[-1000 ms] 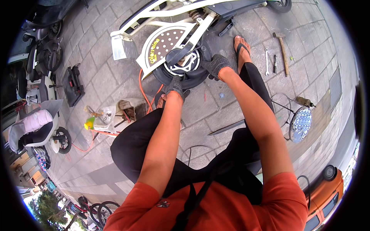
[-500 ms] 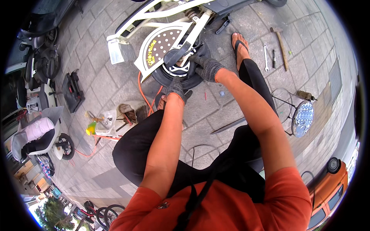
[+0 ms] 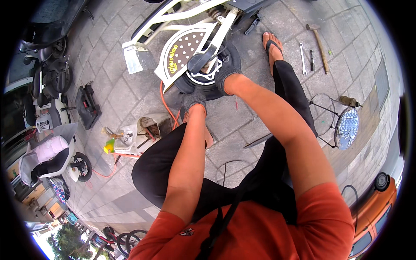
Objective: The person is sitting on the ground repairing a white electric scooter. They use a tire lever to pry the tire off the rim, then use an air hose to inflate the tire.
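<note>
A white-framed scooter (image 3: pixel 220 32) lies before me, with a brown dotted panel (image 3: pixel 187 47) beside its wheel. The wheel has a black tire (image 3: pixel 209 92) around a white-patterned hub (image 3: pixel 203 77). Both my hands wear dark grey knit gloves. My left hand (image 3: pixel 194 99) is closed on the tire's near edge. On the tire's right side, my right hand (image 3: pixel 226 80) is closed too, its fingertips partly hidden.
A wrench (image 3: pixel 303 59), a small black-handled tool (image 3: pixel 312 60) and a hammer (image 3: pixel 319 47) lie right of my sandalled foot. A round stool (image 3: pixel 346 128) stands at right. To the left are an open tool bin (image 3: pixel 155 125), an orange hose (image 3: pixel 163 98) and a black case (image 3: pixel 87 104).
My right hand has drawn back from the hub to the tire's right edge, its fingers curling in. My left hand has shifted slightly along the near edge. The whole view has moved a little.
</note>
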